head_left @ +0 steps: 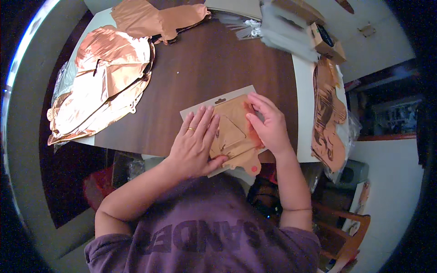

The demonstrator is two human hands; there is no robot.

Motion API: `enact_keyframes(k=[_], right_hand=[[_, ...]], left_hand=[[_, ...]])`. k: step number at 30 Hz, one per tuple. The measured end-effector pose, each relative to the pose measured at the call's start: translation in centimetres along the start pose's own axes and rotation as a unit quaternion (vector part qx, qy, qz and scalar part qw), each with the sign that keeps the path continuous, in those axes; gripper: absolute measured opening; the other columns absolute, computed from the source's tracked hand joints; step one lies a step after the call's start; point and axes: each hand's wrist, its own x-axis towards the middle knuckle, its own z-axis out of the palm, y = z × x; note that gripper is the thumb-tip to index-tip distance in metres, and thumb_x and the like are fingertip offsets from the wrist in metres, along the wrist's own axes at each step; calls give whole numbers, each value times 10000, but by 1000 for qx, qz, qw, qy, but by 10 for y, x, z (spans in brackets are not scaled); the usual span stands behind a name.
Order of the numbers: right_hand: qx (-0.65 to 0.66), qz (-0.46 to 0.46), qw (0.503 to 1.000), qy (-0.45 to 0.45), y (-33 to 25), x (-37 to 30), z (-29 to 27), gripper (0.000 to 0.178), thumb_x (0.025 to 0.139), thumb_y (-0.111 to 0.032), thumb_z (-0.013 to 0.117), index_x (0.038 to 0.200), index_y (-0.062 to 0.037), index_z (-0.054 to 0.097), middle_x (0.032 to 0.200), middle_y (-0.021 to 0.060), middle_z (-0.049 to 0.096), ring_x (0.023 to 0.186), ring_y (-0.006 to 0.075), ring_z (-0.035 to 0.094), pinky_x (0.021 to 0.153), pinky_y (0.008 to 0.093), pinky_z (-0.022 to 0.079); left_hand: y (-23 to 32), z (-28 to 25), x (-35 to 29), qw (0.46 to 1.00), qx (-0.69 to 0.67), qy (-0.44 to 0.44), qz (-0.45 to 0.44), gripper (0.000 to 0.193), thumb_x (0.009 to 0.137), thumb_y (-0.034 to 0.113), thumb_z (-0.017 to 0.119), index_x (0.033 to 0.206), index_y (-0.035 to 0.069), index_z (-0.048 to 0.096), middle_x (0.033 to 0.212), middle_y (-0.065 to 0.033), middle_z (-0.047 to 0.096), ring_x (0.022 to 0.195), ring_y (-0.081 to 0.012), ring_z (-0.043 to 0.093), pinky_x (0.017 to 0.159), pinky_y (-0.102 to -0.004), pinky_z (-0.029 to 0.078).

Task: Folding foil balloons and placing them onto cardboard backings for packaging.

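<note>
Near the front edge of the table lies a folded copper-coloured foil balloon on a pale backing card with a hanging slot at its top. My left hand, with a ring on one finger, presses flat on the left part of the foil, fingers stretched out. At the foil's right edge rests my right hand, its fingers slightly bent and the thumb apart from them. A small red dot shows on a rounded tab at the foil's lower end.
A pile of shiny copper foil balloons covers the table's left side, with another foil piece behind. Clear plastic sleeves and a small box sit at the far right. More copper foil lies along the right edge. A wooden chair stands lower right.
</note>
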Motion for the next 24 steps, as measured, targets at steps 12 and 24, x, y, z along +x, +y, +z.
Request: enact_keyframes(k=[12,24], right_hand=[[-146,-92,985,10,5,-10,15,349,859,-31,616,1208,-37,602,1312,201,544,1151,370,578,980,402,484],[-44,14,999,29,-10,13,-17,227,891,-62,597,1098,20,639,1102,177,641,997,350,637,878,392,517]], left_hand=[[0,1,0,999,17,-29,3,986,832,662,536,1455,-59,282,1517,-265,278,1427,-412,241,1163,-527,166],[0,1,0,999,30,-36,7,975,838,669,515,1440,-69,303,1515,-273,279,1427,-418,241,1158,-540,167]])
